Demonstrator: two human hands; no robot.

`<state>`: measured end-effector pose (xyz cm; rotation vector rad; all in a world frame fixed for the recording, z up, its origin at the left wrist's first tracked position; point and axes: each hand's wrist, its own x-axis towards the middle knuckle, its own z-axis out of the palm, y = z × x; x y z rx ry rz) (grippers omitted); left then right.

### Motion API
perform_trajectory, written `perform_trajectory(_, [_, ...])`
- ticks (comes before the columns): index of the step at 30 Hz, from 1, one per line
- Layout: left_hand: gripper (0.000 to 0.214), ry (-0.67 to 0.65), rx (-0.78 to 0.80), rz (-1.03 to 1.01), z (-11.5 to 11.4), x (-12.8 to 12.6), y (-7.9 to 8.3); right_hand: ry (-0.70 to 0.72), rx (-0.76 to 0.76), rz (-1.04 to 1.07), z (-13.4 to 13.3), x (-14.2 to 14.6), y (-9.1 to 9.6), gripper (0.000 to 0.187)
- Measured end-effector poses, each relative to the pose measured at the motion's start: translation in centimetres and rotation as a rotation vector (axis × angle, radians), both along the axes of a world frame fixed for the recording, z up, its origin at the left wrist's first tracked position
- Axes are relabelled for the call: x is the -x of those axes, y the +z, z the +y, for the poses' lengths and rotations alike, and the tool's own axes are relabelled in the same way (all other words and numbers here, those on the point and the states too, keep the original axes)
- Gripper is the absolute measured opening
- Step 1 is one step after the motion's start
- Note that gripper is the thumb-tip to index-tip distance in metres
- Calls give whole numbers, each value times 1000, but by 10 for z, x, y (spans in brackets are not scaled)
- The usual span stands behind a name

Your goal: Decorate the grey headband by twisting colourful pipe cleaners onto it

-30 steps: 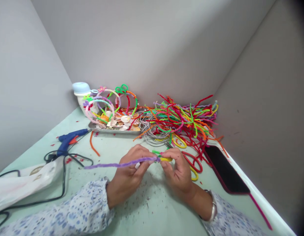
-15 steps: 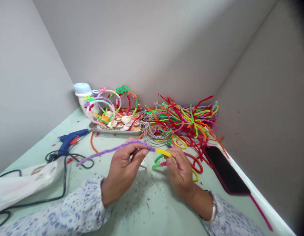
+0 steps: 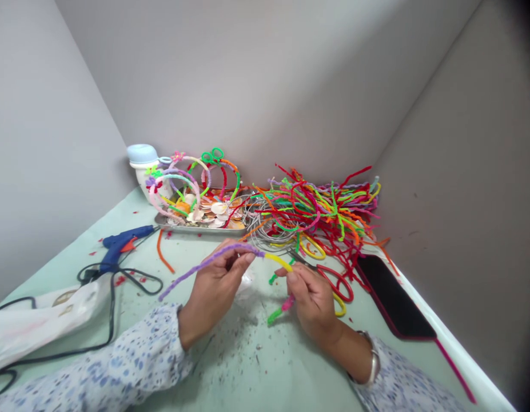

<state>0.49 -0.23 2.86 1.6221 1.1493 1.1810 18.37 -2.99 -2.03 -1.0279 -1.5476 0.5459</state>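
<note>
Here at the mint-green table [image 3: 247, 372], the action is up in the air between both hands, where a purple pipe cleaner [image 3: 208, 263] runs straight into a yellow pipe cleaner [image 3: 278, 262], just above the middle of the table top. The left hand [image 3: 213, 292] has the purple length clenched, its fingers [image 3: 243, 258] curled over it, with the loose end trailing down and away to the left. The right hand [image 3: 311, 300] is pinching the yellow end, and a green and pink piece [image 3: 278, 312] pokes out below it, though whether those fingers grip that piece too can't be told from here. The step in hand is bending this length between two firm pinches, and holding it like this, the next move calls for both grips to stay tight around the colour change. Just beyond the right hand lie scissors with red handles [image 3: 337, 283] and a big tangled heap of pipe cleaners [image 3: 320, 212], while over on the left sit a blue glue gun [image 3: 119, 243] and a metal tray [image 3: 196, 230] of shells [image 3: 217, 209], with pipe cleaner hoops [image 3: 183, 177] standing up behind it
</note>
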Motion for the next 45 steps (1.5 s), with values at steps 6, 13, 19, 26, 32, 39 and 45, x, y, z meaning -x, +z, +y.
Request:
perform_trajectory(6, [20, 28, 53, 69, 5, 0, -2, -11, 153, 68, 1, 1, -1, 32])
perform_trajectory(13, [21, 20, 40, 105, 11, 2, -12, 38, 357, 168, 4, 4, 1, 30])
perform_trajectory(19, [20, -19, 87, 178, 13, 2, -18, 132, 464, 194, 6, 7, 1, 41])
perform_trajectory(26, [21, -127, 155, 197, 8, -1, -22, 120, 435, 127, 11, 7, 1, 30])
perform_trajectory(32, [19, -205, 207, 155, 10, 0, -29, 133, 522, 67, 13, 9, 1, 22])
perform_trajectory(39, [16, -272, 223, 40, 16, 0, -36, 142, 597, 109, 14, 9, 0, 23])
perform_trajectory(45, [15, -252, 272, 124, 17, 1, -33, 164, 613, 120, 17, 7, -4, 23])
